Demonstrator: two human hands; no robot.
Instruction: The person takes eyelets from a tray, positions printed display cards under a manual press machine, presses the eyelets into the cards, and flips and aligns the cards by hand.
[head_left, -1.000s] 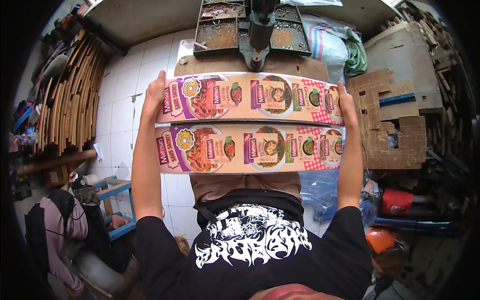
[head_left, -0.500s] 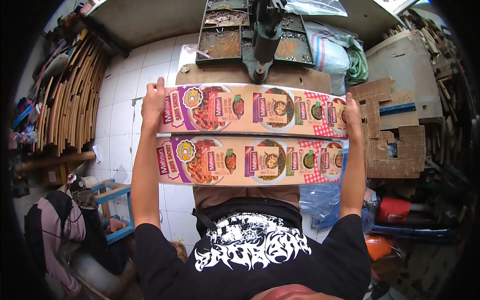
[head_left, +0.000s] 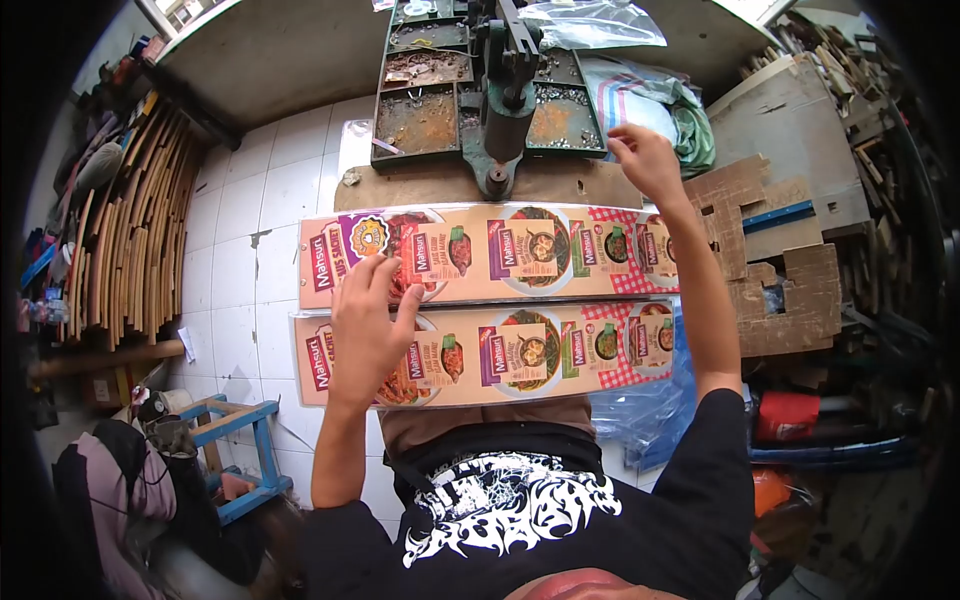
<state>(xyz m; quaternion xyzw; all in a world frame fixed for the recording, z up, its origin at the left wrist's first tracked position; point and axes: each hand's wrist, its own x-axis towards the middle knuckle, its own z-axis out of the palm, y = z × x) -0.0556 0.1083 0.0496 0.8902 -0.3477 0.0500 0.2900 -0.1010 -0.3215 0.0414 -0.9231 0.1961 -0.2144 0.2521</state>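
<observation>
Two long printed strips lie side by side across the front of the body, the upper strip (head_left: 590, 285) nearer the press and the lower strip (head_left: 470, 390) nearer the waist. Over their left part rests my left hand (head_left: 372, 320), fingers spread and touching the printed face. My right hand (head_left: 648, 160) is raised past the upper strip's right part, beside the parts tray (head_left: 603, 140). Its fingers are bent together; whether something small is between them is hidden. The green metal press (head_left: 508, 125) stands beyond the strips, on a brown board (head_left: 400, 188).
Cut cardboard (head_left: 790, 300) is at the right, with a white sack (head_left: 625, 95) behind. Stacked brown sheets (head_left: 140, 210) lean at the left. A blue frame (head_left: 265, 450) stands lower left, and blue plastic (head_left: 640, 420) lies below the strips.
Both hands have left the strips' ends. My left hand has moved inward onto the strips, and my right hand has moved up toward the tray. The strips sit lower in view.
</observation>
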